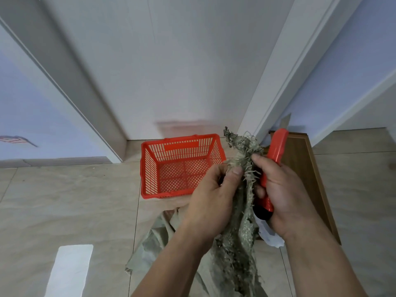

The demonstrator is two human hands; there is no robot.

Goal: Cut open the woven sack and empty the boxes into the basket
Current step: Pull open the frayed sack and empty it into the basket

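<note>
Sack (pixel 240 211) cloth, grey-green and coarse, is bunched into a frayed neck held up between both hands, loose threads sticking out at its top; the rest of it droops to the tiled floor (pixel 64 200) below the forearms. Behind it on the floor stands a red lattice basket (pixel 182 166), nothing inside. Boxes cannot be seen; whatever the sack holds is hidden by cloth and arms. Something white (pixel 271 234) pokes out under the right wrist, too covered to make out. The knife's blade cannot be seen either.

The left hand (pixel 212 200) pinches the neck, thumb and fingers (pixel 236 171) curled onto the fabric. The right hand (pixel 285 196) clenches a red utility knife (pixel 272 168) by its handle, its thumb pressing the frayed cloth.
</note>
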